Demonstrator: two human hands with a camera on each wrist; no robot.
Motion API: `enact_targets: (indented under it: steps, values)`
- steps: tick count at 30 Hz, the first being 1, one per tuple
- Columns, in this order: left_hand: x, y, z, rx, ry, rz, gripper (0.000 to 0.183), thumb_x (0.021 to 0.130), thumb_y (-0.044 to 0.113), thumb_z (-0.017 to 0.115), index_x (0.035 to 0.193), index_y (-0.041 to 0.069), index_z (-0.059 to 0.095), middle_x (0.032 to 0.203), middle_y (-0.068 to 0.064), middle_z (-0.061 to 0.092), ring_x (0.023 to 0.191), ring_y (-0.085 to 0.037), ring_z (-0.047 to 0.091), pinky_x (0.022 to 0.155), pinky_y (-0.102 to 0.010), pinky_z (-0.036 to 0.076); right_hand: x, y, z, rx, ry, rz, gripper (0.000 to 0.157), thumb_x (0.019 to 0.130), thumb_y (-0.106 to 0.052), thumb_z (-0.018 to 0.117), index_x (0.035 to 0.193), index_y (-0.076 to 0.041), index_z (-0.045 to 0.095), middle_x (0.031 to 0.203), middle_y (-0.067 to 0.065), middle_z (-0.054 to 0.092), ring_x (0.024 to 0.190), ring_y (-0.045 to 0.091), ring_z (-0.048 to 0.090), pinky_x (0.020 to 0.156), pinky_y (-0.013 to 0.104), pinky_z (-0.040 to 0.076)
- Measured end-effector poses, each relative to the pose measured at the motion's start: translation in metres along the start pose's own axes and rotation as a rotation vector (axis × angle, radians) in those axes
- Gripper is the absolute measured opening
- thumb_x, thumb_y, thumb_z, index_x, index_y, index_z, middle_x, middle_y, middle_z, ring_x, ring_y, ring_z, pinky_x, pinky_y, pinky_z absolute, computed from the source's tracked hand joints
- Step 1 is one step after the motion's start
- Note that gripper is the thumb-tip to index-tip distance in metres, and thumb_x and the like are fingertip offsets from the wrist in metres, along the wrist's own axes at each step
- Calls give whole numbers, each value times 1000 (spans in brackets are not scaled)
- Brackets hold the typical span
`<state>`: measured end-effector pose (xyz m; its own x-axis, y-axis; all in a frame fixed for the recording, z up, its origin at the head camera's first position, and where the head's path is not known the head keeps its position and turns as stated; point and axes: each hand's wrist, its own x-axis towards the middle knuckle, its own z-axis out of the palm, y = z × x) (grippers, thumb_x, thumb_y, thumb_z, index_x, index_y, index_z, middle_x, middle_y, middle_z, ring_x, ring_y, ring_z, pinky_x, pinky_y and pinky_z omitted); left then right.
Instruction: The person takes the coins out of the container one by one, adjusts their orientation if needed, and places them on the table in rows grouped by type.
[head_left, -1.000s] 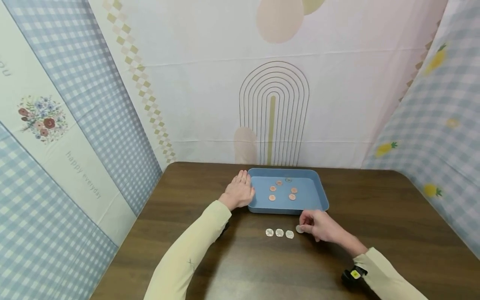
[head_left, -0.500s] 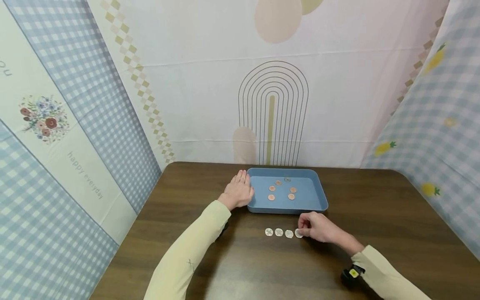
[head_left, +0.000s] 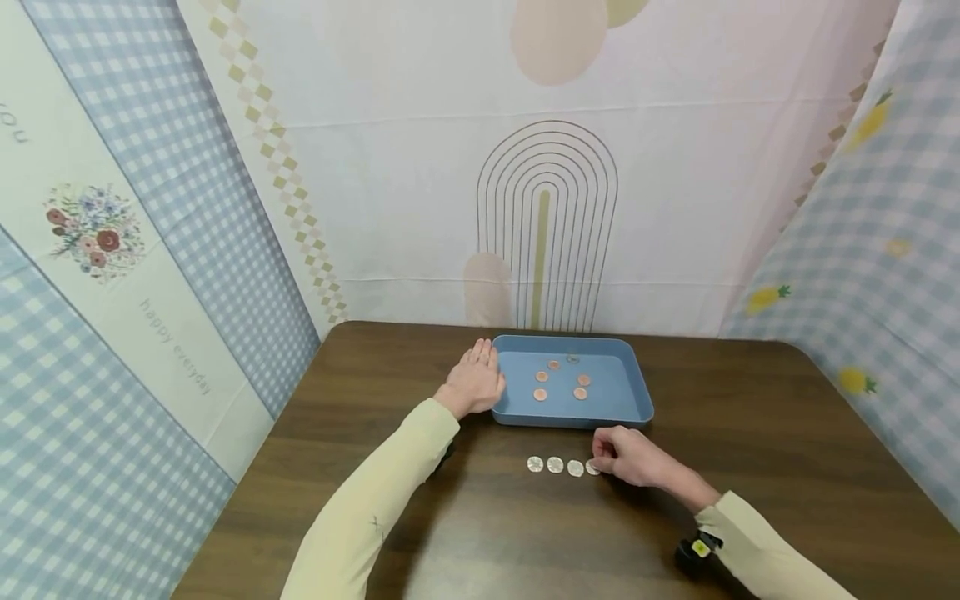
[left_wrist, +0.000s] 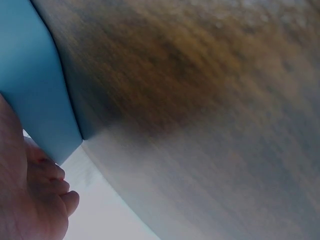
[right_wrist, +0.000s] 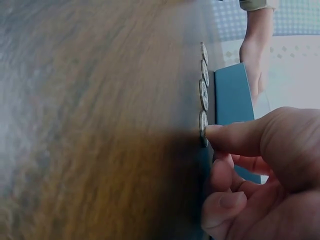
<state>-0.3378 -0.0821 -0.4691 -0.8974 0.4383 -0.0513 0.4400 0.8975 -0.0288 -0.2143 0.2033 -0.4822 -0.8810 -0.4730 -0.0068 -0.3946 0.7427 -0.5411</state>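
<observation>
Silver coins lie in a row on the table in front of a shallow blue tray [head_left: 618, 392]. At the row's right end my right hand [head_left: 637, 457] holds the last silver coin [right_wrist: 203, 125] by thumb and curled fingers, the coin lying flat on the wood. Beside it sits another silver coin [head_left: 575, 468], with two more farther left. Inside the tray are several copper coins [head_left: 542, 377] and one duller coin [head_left: 573, 358] near the back wall. My left hand [head_left: 474, 382] rests with straight fingers against the tray's left side; the left wrist view shows its palm at the tray wall [left_wrist: 40, 65].
The dark wooden table [head_left: 480, 533] reaches back to a white patterned cloth [head_left: 405, 208]. Checked cloths hang at the left and right. A black wrist camera [head_left: 697, 550] sits under the right sleeve.
My right hand has shifted slightly left and nearer, bringing the last silver coin in line with the row, close to its neighbour. The left hand stays at the tray.
</observation>
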Motion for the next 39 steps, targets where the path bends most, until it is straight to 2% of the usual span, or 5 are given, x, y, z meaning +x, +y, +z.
enact_targets:
  steps: [12, 20, 28, 32, 39]
  values:
    - [-9, 0, -1, 11, 0, 23, 63, 105, 35, 23, 154, -4, 21, 164, -19, 15, 153, -31, 13, 125, -40, 17, 1, -21, -17, 31, 34, -39, 18, 88, -9, 69, 75, -15, 58, 62, -9, 50, 55, 0, 45, 51, 20, 40]
    - [-14, -1, -1, 23, 5, 41, 63, 104, 34, 23, 153, -4, 23, 163, -19, 18, 153, -31, 15, 124, -41, 19, 9, -32, -28, 54, 33, 5, 13, 89, -11, 69, 79, -14, 61, 64, -5, 55, 51, 6, 51, 48, 23, 45]
    - [-18, -1, -3, 29, 0, 42, 63, 104, 35, 23, 154, -3, 22, 164, -19, 16, 153, -31, 14, 125, -41, 18, 21, -37, -39, 15, 99, 30, 16, 86, -9, 70, 76, -14, 60, 62, -6, 55, 50, 6, 51, 48, 22, 44]
    - [-18, -1, -3, 35, -2, 46, 62, 105, 35, 22, 154, -3, 22, 164, -18, 16, 153, -31, 14, 125, -40, 17, 29, -37, -44, -7, 130, 38, 15, 86, -9, 71, 76, -12, 60, 64, -4, 55, 54, 7, 49, 51, 22, 41]
    - [-18, -1, -4, 46, -5, 50, 63, 104, 35, 22, 154, -4, 22, 164, -19, 16, 153, -31, 15, 125, -40, 18, 43, -34, -49, -26, 122, 83, 11, 90, -16, 70, 83, -11, 63, 71, -2, 60, 60, 9, 51, 57, 26, 43]
